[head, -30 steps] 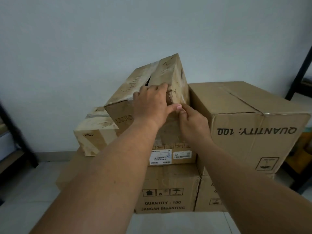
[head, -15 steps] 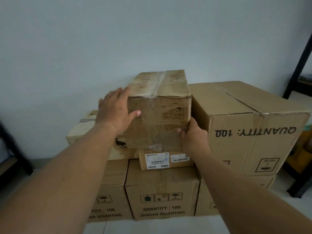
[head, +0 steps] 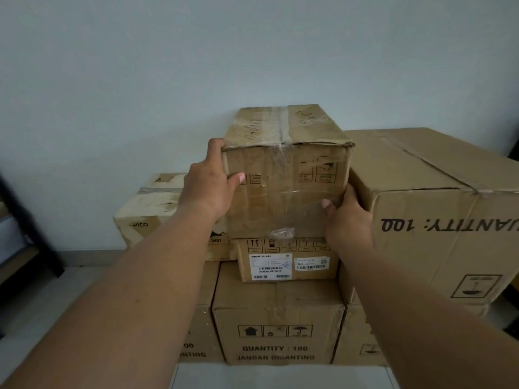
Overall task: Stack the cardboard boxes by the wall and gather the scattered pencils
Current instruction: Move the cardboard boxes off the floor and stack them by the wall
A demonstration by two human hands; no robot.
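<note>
- Head view: the small taped box (head: 286, 169) now stands level, with its taped top facing up. One second ago it was tipped up on an edge with both hands at its front face; half a second ago it was already level.
- The box sits on the flat labelled box (head: 286, 262), which lies on the printed carton (head: 278, 327) of the bottom row. I judge that its bottom touches the labelled box, but the hands may still carry part of the weight.
- The left hand (head: 209, 186) has moved to the left front edge of the box. It grips there, with the thumb on the front face and the fingers curled around the side.
- The right hand (head: 346, 220) holds the lower right corner. The thumb presses on the front face, and the fingers go into the narrow gap beside the large carton (head: 438, 220), where they are hidden.
- The stack stands against the pale wall (head: 168, 66). Another worn box (head: 151, 214) lies just to the left of the taped box, partly behind the left arm.
- For the task, this box seems nearly placed. The hands probably only need to square it up and let go.
- No pencils are visible in this view, so the second part looks not yet begun.
</note>
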